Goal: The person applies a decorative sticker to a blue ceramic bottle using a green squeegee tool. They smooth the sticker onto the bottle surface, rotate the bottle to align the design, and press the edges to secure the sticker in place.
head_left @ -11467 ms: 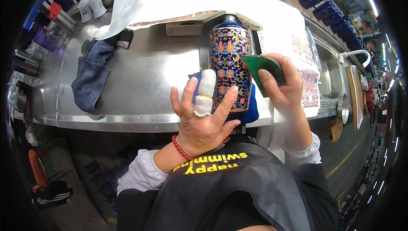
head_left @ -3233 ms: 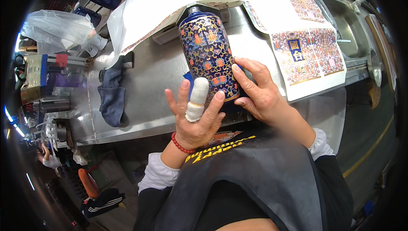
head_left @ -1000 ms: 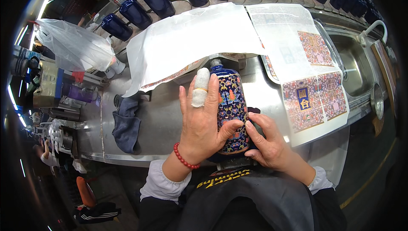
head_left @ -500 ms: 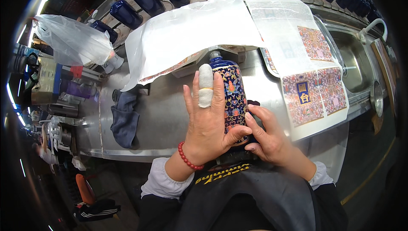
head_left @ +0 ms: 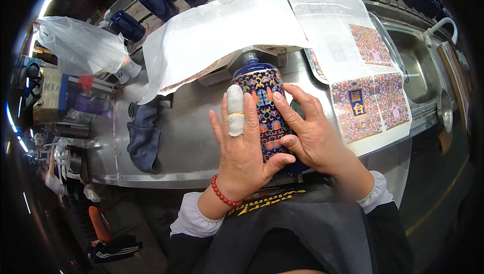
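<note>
At the far left a crumpled clear plastic bag [head_left: 80, 42] sits by a dark blue cloth [head_left: 143, 135] draped on the steel worktable [head_left: 194, 138]. The left hand [head_left: 242, 148], one finger wrapped in white tape, lies flat with fingers spread along the dark blue ceramic bottle covered in a multicoloured patterned decal [head_left: 262, 110], which rests on its side at the table's near edge; the right hand [head_left: 310, 135] presses its other flank, neither hand clenched. The decal already looks wrapped around the body; smoothing seems to remain. Further right, a sheet of patterned decals [head_left: 365, 105] lies unused.
</note>
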`<state>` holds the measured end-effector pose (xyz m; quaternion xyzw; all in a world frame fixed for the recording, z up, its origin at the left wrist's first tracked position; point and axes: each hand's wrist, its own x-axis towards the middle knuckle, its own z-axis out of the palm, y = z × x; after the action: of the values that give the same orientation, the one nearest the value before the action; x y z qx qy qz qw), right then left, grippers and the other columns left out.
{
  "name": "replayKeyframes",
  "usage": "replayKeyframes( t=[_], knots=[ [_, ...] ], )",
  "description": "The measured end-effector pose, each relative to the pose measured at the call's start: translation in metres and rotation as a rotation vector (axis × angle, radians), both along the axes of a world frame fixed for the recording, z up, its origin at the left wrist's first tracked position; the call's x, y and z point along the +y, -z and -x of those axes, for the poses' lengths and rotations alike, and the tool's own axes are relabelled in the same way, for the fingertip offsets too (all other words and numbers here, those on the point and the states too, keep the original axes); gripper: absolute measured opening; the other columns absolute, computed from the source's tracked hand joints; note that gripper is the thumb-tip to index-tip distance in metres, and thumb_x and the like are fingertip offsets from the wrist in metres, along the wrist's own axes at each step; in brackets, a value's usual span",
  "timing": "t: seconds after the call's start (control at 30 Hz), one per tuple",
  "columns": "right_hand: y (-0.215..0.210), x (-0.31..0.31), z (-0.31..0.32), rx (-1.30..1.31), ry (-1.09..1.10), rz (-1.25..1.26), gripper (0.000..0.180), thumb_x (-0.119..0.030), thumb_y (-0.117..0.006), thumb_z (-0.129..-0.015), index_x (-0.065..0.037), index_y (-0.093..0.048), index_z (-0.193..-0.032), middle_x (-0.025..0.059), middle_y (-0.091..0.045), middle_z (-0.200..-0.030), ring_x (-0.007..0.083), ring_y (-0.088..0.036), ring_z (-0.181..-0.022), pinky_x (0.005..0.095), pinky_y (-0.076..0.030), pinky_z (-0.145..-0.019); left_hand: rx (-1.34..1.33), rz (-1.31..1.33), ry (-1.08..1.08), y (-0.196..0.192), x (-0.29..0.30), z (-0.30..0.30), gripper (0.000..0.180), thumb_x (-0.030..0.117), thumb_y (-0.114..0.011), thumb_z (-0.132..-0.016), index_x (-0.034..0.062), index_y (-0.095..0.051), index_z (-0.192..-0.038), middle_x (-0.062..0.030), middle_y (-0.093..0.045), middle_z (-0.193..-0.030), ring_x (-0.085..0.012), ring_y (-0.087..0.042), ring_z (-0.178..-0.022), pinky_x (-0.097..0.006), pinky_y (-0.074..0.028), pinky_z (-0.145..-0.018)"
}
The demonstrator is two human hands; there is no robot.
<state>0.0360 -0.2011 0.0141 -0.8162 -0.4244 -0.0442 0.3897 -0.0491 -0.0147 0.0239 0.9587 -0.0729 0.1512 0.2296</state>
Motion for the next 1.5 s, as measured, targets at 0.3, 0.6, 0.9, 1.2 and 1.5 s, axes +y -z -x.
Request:
replayKeyframes(
  t=[0.3, 0.6, 0.9, 1.2, 1.5],
  knots=[
    [-0.004, 0.002, -0.001, -0.027, -0.004, -0.019, 0.070, -0.035, -0.071, -0.089, -0.010, -0.050, -0.151, 0.0244, -0.042, -0.146, 0.0433, -0.047, -0.125, 0.0514, -0.040, -0.108, -0.001, -0.042, 0.026, -0.005, 0.003, -0.002, 0.123, 0.083, -0.053, -0.081, -0.0077, -0.022, -0.158, -0.0341, -0.032, -0.157, -0.0544, -0.027, -0.145, -0.073, -0.011, -0.116],
    [-0.007, 0.002, -0.001, -0.011, -0.005, -0.016, 0.075, -0.027, -0.077, -0.082, -0.009, -0.051, -0.150, 0.0241, -0.042, -0.146, 0.0434, -0.047, -0.126, 0.0513, -0.041, -0.107, -0.033, -0.081, 0.024, -0.010, 0.001, -0.005, 0.122, 0.084, -0.052, -0.081, -0.0076, -0.025, -0.158, -0.0321, -0.032, -0.157, -0.0528, -0.026, -0.146, -0.072, -0.010, -0.116],
    [0.006, 0.002, -0.001, 0.008, -0.001, -0.093, 0.070, -0.038, -0.067, -0.094, -0.005, -0.045, -0.153, 0.0245, -0.042, -0.148, 0.0450, -0.047, -0.127, 0.0511, -0.042, -0.108, -0.017, -0.071, 0.065, -0.013, -0.017, -0.007, 0.120, 0.085, -0.042, -0.086, -0.0069, -0.020, -0.160, -0.0268, -0.028, -0.163, -0.0515, -0.013, -0.152, -0.069, -0.001, -0.118],
    [0.009, -0.003, 0.001, -0.009, -0.023, -0.050, 0.068, -0.037, -0.064, -0.097, -0.001, -0.044, -0.152, 0.0266, -0.038, -0.152, 0.0457, -0.045, -0.130, 0.0517, -0.038, -0.111, -0.028, 0.003, -0.011, 0.006, -0.001, 0.016, 0.121, 0.088, -0.035, -0.086, -0.0096, -0.027, -0.157, -0.0334, -0.028, -0.160, -0.0539, -0.010, -0.152, -0.071, -0.001, -0.117],
    [0.003, -0.001, 0.003, -0.054, -0.012, -0.035, 0.066, -0.036, -0.068, -0.094, -0.003, -0.050, -0.149, 0.0275, -0.040, -0.150, 0.0463, -0.046, -0.128, 0.0526, -0.039, -0.109, -0.001, -0.113, -0.043, -0.001, -0.010, 0.012, 0.118, 0.085, -0.041, -0.086, -0.0084, -0.028, -0.157, -0.0302, -0.033, -0.158, -0.0537, -0.013, -0.151, -0.073, -0.001, -0.115]
  ],
)
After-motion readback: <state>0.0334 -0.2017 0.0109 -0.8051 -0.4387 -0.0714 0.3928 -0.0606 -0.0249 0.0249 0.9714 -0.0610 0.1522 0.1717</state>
